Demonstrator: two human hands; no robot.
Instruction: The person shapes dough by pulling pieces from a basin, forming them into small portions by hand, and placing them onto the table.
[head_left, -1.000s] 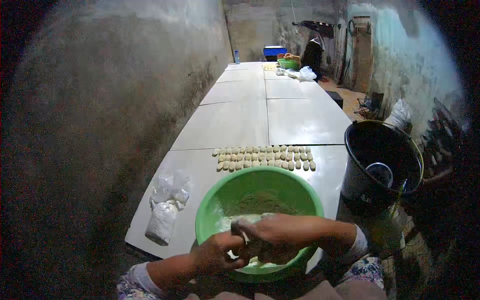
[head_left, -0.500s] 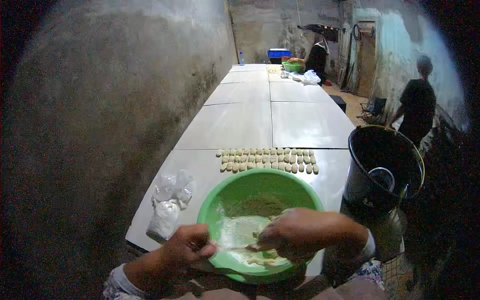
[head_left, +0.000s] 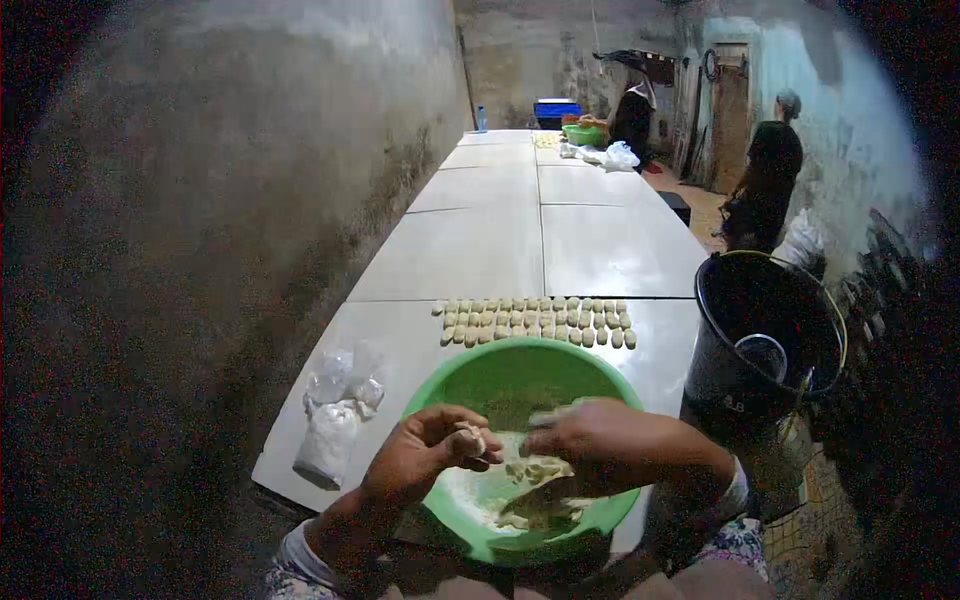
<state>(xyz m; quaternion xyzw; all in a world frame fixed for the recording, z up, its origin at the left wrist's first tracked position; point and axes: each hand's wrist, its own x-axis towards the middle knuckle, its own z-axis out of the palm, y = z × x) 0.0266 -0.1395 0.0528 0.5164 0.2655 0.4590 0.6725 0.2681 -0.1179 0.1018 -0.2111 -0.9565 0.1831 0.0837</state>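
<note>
My left hand point(head_left: 425, 455) is over the left side of the green basin point(head_left: 520, 360), its fingers pinched on a small pale piece of dough point(head_left: 474, 438). My right hand point(head_left: 590, 440) is over the basin's right side, blurred, with its fingertips partly hidden; what it holds, if anything, cannot be made out. Beneath it, soft pale dough point(head_left: 538, 470) and white flour point(head_left: 470, 495) lie in the basin. Rows of small oval dough pieces point(head_left: 535, 322) rest on the white table just beyond the rim.
A plastic bag of white powder point(head_left: 328, 440) stands left of the basin. To the right is a black bucket point(head_left: 735, 370) with a clear container inside. One person point(head_left: 770, 175) stands at the right; another point(head_left: 632, 118) is at the table's far end beside a green basin point(head_left: 583, 134).
My left hand has risen and moved right over the basin, with a dough piece in its fingers. My right hand has shifted slightly. The person at the right has moved farther away.
</note>
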